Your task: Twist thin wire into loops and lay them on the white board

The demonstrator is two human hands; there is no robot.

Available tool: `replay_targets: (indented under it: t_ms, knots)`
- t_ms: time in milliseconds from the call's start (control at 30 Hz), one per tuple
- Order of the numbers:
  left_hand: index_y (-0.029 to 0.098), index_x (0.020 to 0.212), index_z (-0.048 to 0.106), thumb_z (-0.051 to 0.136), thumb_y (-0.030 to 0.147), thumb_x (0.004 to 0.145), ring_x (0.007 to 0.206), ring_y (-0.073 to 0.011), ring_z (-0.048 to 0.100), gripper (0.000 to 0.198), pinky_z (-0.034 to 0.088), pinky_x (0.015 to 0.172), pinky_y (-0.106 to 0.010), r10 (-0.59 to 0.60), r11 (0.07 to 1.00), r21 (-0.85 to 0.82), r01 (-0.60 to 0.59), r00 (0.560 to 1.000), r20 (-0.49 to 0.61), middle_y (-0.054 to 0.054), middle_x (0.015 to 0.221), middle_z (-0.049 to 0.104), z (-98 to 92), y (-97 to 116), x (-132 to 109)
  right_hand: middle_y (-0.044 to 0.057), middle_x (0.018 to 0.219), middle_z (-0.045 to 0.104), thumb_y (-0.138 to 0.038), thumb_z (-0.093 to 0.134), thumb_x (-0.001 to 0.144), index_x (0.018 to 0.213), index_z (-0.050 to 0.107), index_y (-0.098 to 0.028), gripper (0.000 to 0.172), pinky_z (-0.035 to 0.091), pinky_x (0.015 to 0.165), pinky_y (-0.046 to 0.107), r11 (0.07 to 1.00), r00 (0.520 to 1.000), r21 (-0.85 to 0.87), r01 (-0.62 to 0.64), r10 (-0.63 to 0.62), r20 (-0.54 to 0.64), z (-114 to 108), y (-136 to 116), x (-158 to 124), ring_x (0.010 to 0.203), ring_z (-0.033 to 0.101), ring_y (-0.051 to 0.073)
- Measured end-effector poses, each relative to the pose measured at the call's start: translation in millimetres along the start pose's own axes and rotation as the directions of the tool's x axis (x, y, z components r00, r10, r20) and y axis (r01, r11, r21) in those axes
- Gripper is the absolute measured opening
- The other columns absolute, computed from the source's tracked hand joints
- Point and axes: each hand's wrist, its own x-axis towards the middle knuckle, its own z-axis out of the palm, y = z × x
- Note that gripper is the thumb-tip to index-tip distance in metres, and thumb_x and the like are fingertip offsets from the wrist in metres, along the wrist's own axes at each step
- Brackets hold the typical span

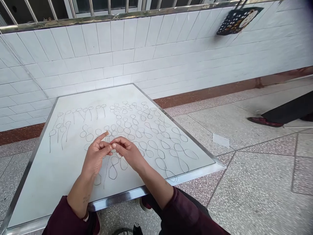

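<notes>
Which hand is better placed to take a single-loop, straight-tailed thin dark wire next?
Probably the left hand, nearer those looped wires on the left of the white rectangular table; the right hand is nearer the thin dark figure-eight wires. Both pinch together, so neither looks free.

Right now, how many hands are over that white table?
2: the left hand and the right hand, meeting above the thin loops. Another person's leg shows at the picture's right, hands out of view.

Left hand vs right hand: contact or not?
Touching. The head view shows the left hand and right hand meeting at the fingertips, no gap between.
</notes>
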Motion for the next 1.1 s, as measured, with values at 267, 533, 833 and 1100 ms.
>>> replay_targets:
  t_ms: [267, 533, 833, 1100]
  knots:
    - [0.024, 0.132, 0.057, 0.075, 0.036, 0.076, 0.085, -0.0196, 0.064, 0.059, 0.050, 0.067, -0.029, -0.036, 0.999, -0.025, 0.036, 0.999, 0.034, -0.002, 0.075, 0.065, -1.5, -8, 2, -0.001, 0.074, 0.062, -0.042, 0.062, 0.084, 0.080, 0.059, -0.021, 0.022, 0.038, 0.056, 0.023, 0.993, 1.000, 0.118, -0.022, 0.021, 0.007, -4, 4, 3, 0.061, 0.046, 0.010]
    - [0.028, 0.130, 0.057, 0.078, 0.028, 0.071, 0.075, -0.0147, 0.064, 0.063, 0.054, 0.067, -0.029, 0.045, 0.999, -0.006, -0.045, 0.999, -0.009, -0.002, 0.093, 0.062, -1.4, -8, 2, -0.005, 0.065, 0.052, -0.043, 0.064, 0.083, 0.078, 0.058, -0.020, 0.024, 0.039, 0.056, 0.023, 0.992, 0.997, 0.119, -0.048, 0.055, -0.057, -1, 6, 3, 0.059, 0.046, 0.009]
    - [0.029, 0.133, 0.055, 0.076, 0.019, 0.072, 0.073, -0.0120, 0.062, 0.065, 0.053, 0.065, -0.026, 0.102, 0.993, -0.061, -0.100, 0.995, 0.017, -0.002, 0.100, 0.064, 1.5, -11, 0, -0.003, 0.066, 0.057, -0.052, 0.055, 0.089, 0.080, 0.053, -0.021, 0.033, 0.044, 0.059, 0.026, 0.998, 0.998, 0.024, -0.064, 0.064, 0.010, -1, 15, 4, 0.060, 0.052, 0.011]
    - [0.028, 0.133, 0.054, 0.076, 0.017, 0.073, 0.073, -0.0096, 0.060, 0.065, 0.052, 0.065, -0.023, 0.055, 0.991, -0.121, -0.052, 0.998, 0.025, 0.000, 0.097, 0.062, 1.0, -11, 0, -0.004, 0.065, 0.055, -0.051, 0.059, 0.087, 0.079, 0.053, -0.021, 0.032, 0.043, 0.056, 0.024, 0.995, 0.997, 0.062, -0.078, 0.078, 0.013, 3, 7, 3, 0.056, 0.050, 0.010]
